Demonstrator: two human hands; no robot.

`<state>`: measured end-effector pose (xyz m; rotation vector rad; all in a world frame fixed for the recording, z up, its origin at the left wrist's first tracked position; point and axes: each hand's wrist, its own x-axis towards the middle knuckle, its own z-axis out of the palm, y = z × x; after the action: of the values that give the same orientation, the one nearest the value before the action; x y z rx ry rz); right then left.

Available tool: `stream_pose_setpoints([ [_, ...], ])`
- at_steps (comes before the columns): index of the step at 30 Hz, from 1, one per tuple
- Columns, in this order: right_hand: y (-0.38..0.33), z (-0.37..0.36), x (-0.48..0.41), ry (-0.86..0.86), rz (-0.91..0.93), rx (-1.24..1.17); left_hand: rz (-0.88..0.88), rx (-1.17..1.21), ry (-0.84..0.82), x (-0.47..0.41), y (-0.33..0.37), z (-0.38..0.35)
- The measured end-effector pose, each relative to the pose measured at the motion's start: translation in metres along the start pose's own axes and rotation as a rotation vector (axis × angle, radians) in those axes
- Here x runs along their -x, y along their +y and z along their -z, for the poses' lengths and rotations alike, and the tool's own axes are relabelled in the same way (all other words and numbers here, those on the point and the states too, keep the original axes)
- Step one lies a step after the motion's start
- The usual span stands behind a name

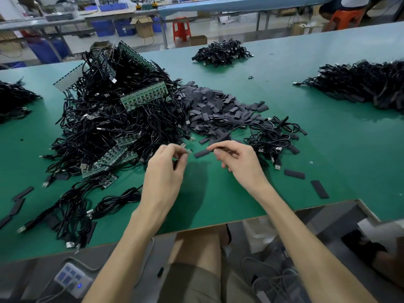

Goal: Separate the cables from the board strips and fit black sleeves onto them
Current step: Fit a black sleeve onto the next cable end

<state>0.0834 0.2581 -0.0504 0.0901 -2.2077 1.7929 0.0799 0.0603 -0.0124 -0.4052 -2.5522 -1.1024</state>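
Black sleeve (202, 153) pinched in right hand (238, 160), just beside small connector end (189, 151) pinched by left hand (168, 167), over green table (328, 149); cable heap (113, 127) behind.

Red stool (181, 28) near an open cardboard box (143, 26) (blue bins (102, 28) around it).

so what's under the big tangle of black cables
Green board strips stick out from beneath the cables, on the green table. How many more lie buried is hidden.
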Motion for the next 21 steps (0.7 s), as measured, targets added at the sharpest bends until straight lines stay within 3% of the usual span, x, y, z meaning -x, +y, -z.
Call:
stream_pose_setpoints([
  [3,-0.001,-0.001,-0.001,0.066,0.005,0.021,-0.147,0.158,0.027,-0.007,0.038,0.004],
  [5,-0.003,-0.002,0.000,0.051,-0.033,-0.064,-0.295,0.209,0.076,-0.011,0.057,0.008],
  [7,-0.003,-0.003,0.000,0.014,-0.053,-0.091,-0.330,0.272,0.077,-0.019,0.065,0.004],
  [13,-0.001,0.001,0.001,0.088,-0.098,-0.061,0.058,0.520,-0.166,-0.027,0.033,-0.042],
  [21,0.008,0.001,-0.002,0.063,-0.149,-0.141,0.167,0.506,-0.169,-0.018,-0.010,-0.062],
])
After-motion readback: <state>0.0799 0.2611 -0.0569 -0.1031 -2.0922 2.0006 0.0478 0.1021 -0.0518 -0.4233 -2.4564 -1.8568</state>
